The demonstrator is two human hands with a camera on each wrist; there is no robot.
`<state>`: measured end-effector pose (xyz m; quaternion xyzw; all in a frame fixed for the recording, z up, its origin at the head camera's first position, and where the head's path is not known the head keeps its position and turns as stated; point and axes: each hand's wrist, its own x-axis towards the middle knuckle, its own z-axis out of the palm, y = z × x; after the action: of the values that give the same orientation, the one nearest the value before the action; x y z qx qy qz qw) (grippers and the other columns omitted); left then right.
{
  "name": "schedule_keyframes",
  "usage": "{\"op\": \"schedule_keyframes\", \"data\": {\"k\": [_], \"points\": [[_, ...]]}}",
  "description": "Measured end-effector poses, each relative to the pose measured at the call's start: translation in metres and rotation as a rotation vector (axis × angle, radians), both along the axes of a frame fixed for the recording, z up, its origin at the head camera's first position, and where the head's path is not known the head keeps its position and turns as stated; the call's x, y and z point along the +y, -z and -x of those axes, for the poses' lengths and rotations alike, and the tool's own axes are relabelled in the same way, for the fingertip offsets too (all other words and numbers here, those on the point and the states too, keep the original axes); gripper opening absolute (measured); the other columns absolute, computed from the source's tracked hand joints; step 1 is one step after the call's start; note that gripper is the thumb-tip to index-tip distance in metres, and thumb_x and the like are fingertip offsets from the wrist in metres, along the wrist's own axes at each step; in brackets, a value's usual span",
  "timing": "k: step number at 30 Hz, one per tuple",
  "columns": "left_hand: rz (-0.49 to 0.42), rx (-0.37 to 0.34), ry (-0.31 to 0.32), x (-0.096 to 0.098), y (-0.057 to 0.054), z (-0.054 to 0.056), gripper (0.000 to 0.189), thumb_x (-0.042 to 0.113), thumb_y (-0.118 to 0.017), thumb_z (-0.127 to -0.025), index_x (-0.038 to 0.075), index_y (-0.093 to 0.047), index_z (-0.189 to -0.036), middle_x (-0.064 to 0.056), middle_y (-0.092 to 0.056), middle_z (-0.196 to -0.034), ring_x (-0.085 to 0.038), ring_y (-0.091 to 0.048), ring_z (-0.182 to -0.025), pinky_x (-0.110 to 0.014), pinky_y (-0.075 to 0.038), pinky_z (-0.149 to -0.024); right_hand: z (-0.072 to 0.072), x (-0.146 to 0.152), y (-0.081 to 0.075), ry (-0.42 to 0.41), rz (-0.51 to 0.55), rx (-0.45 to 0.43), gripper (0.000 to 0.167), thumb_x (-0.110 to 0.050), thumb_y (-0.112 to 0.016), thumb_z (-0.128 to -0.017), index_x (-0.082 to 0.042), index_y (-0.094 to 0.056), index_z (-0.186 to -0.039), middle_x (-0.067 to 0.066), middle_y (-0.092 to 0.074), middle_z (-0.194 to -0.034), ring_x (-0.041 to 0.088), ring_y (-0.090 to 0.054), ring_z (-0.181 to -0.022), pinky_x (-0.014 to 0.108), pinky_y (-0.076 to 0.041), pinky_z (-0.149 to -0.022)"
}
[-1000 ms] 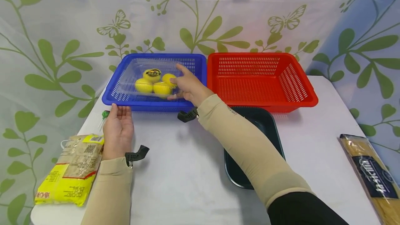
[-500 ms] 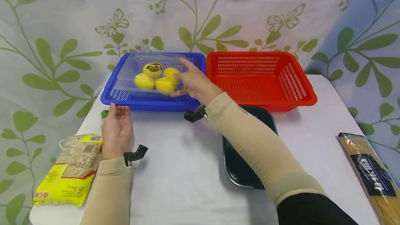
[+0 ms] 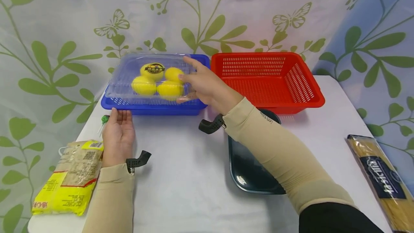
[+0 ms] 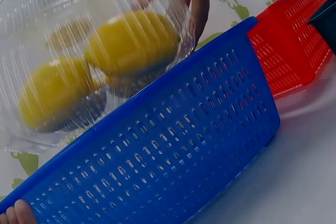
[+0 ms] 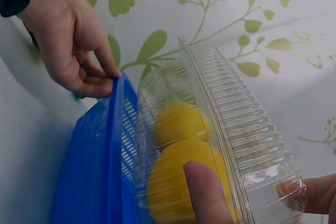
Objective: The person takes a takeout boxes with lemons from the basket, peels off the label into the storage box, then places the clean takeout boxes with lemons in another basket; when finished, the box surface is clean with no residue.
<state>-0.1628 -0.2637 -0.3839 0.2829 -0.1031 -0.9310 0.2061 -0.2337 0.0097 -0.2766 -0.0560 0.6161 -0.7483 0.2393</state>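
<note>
While the right hand [image 3: 208,87] holds the box [image 3: 120,83], the basket's rim [image 3: 158,108] lies near

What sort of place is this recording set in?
Probably a staged tabletop set: a leaf-printed backdrop behind a white table, where a blue basket sits toward the back.

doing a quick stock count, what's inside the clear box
Four yellow fruits show through the clear box. In the head view, a black label covers part of one, and the right hand covers part of the box's right end.
</note>
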Motion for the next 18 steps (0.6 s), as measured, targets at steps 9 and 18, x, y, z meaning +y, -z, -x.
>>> {"op": "schedule_keyframes", "data": {"k": [9, 18], "points": [[0.007, 0.010, 0.010, 0.000, 0.001, -0.002, 0.026, 0.011, -0.067, -0.104, 0.004, -0.057, -0.126, -0.007, -0.056, -0.119, -0.017, -0.059, -0.112, -0.031, -0.055, -0.095, -0.023, 0.014, -0.011, -0.022, -0.043, 0.030, 0.068, -0.011, -0.063, -0.107, -0.039, -0.037, -0.163, 0.012, -0.028, -0.166, 0.036, -0.051, -0.135, 0.049, -0.061, -0.085], [-0.018, 0.132, 0.027, 0.001, 0.005, -0.006, 0.036, 0.001, -0.064, -0.105, 0.004, -0.054, -0.139, -0.007, -0.053, -0.134, -0.018, -0.058, -0.124, -0.032, -0.054, -0.098, -0.044, 0.020, -0.015, -0.051, -0.013, 0.014, 0.072, -0.006, -0.063, -0.106, -0.039, -0.036, -0.164, 0.015, -0.027, -0.166, 0.042, -0.057, -0.129, 0.056, -0.062, -0.078]]}}
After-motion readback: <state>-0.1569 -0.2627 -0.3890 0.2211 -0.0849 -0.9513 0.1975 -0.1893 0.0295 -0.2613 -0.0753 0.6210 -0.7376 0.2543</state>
